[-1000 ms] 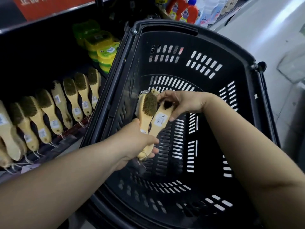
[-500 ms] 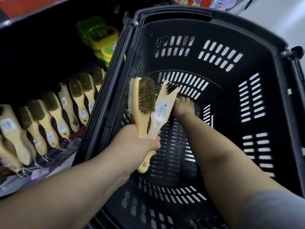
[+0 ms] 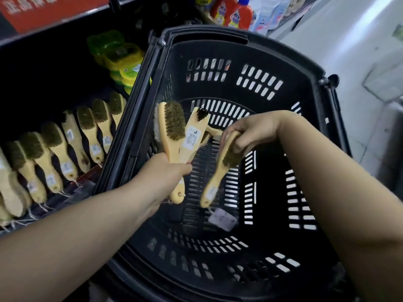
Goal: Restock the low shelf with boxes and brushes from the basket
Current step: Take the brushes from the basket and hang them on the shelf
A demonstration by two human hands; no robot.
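Room: a shop aisle with a pale floor [image 3: 340,51] on the right and dark shelves on the left.
Low shelf: the low shelf [image 3: 72,188] holds a row of wooden brushes [image 3: 54,153] lying side by side, handles pointing toward the person.
Other goods: green and yellow tubs [image 3: 117,55] sit farther back on the shelf, and red bottles [image 3: 231,12] stand up at the top.
Basket: a big black basket [image 3: 257,68] with slots stands just beside the shelf; a small paper tag [image 3: 222,220] lies on its bottom.
Left hand: the left hand [image 3: 165,175] is over the basket, its fingers curled tight round the handles of a bunch of brushes [image 3: 181,131]. The bristle ends point up and away.
Right hand: the right hand [image 3: 253,131] is also over the basket, near the bunch. Its fingers wrap round the bristle end of one brush [image 3: 220,171].
One brush: it is tilted, with its handle hanging down below the fingers.
Arms: both bare arms reach forward from the bottom corners.
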